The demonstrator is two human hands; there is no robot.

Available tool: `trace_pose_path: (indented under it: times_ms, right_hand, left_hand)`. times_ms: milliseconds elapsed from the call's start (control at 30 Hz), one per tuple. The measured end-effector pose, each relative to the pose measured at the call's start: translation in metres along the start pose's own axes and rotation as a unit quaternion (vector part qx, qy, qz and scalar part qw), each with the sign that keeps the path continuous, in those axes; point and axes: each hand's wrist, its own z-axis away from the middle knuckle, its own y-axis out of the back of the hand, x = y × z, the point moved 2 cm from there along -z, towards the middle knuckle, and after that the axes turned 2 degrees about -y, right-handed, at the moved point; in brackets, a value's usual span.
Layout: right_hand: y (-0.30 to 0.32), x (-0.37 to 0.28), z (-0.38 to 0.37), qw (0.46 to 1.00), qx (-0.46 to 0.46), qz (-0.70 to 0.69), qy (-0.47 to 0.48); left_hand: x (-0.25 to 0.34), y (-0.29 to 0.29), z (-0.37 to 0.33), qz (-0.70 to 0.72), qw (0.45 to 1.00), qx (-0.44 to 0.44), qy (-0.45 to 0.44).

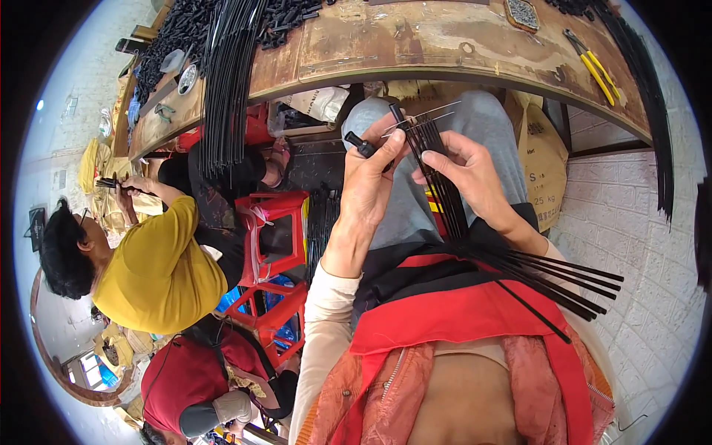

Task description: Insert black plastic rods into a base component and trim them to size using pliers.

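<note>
At frame centre, our right hand [467, 174] fingers clamp the black rod bundle [452, 215] steady while our left hand [368, 182] fingers pinch a small black cap [360, 142] beside its tips.

A single head-worn fisheye view looks steeply down the person's own chest and lap. The hands [423, 167] sit close below the lens, near the picture's middle. The desk [415, 44] arcs across the top edge, its straight edge bent by the lens. A seated co-worker in a yellow shirt [156, 267] fills the left side, farther off, and a dark rim rings the picture.
</note>
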Motion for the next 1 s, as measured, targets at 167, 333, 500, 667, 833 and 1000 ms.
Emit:
trace_pose_path:
  times_ms: [167, 333, 500, 667, 833, 1000]
  right_hand:
    - [0.01, 0.004, -0.006, 0.998, -0.064, -0.005, -0.012]
    - [0.009, -0.004, -0.003, 0.997, -0.071, -0.012, -0.016]
    - [0.009, -0.008, -0.002, 0.998, -0.061, -0.006, -0.02]
    - [0.015, 0.002, -0.004, 0.994, -0.087, -0.055, -0.045]
    - [0.015, 0.004, -0.01, 0.973, -0.131, -0.157, -0.11]
    - [0.01, 0.007, -0.006, 0.983, -0.132, -0.111, -0.061]
  left_hand:
    - [0.002, 0.001, 0.002, 0.022, 0.999, -0.015, 0.028]
    - [-0.002, -0.001, 0.0, 0.043, 0.997, -0.031, 0.05]
    - [-0.011, 0.001, -0.001, 0.056, 0.995, -0.037, 0.077]
    - [-0.008, 0.003, 0.001, 0.042, 0.99, -0.09, 0.103]
    - [-0.006, 0.0, 0.008, 0.004, 0.988, -0.09, 0.122]
    - [-0.01, -0.009, 0.014, 0.036, 0.992, -0.086, 0.081]
